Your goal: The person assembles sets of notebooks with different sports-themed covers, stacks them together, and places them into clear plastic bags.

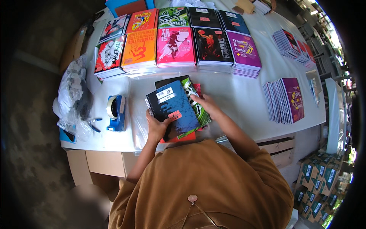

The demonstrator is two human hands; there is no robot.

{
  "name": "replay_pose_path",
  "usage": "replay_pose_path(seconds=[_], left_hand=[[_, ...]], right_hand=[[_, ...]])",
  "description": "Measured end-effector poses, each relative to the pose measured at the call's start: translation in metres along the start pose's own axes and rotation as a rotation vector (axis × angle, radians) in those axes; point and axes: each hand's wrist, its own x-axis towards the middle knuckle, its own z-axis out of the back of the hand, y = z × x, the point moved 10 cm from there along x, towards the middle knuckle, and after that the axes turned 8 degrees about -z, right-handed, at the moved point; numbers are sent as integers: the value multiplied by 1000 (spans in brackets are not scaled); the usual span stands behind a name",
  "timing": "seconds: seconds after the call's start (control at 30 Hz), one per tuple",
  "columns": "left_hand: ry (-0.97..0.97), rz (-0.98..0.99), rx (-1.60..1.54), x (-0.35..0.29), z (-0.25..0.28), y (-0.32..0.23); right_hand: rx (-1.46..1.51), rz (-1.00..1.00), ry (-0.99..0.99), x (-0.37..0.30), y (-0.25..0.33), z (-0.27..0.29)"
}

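In front of me, a blue-and-black spiral notebook (173, 107) lies tilted across a green-and-white notebook (200, 110). Edges of other notebooks, black, pink and orange-red, poke out around and beneath them. My left hand (156, 128) grips the blue notebook at its lower left, thumb over the cover. My right hand (206, 105) holds the green notebook's right side, its thumb on top; the fingers underneath are hidden. Beyond both hands stand two rows of spiral-notebook stacks, among them an orange stack (140, 49), a pink stack (175, 47) and a purple stack (244, 51).
A blue tape dispenser (117, 114) stands left of my hands, near pliers-like blue-handled cutters (94, 125) and crumpled clear plastic (72, 99). More purple notebooks (291, 101) lie fanned at right. Open cardboard boxes (105, 162) sit below the table's left edge; stacked cartons (318, 183) stand lower right.
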Motion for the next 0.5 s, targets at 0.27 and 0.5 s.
replay_pose_path(seconds=[0.27, 0.5], left_hand=[[15, -80, -751, -9, 10, -55], [261, -434, -817, -18, 40, -83]], right_hand=[[112, 555, -75, -81, 45, -26], [51, 852, -64, -125, 52, -11]])
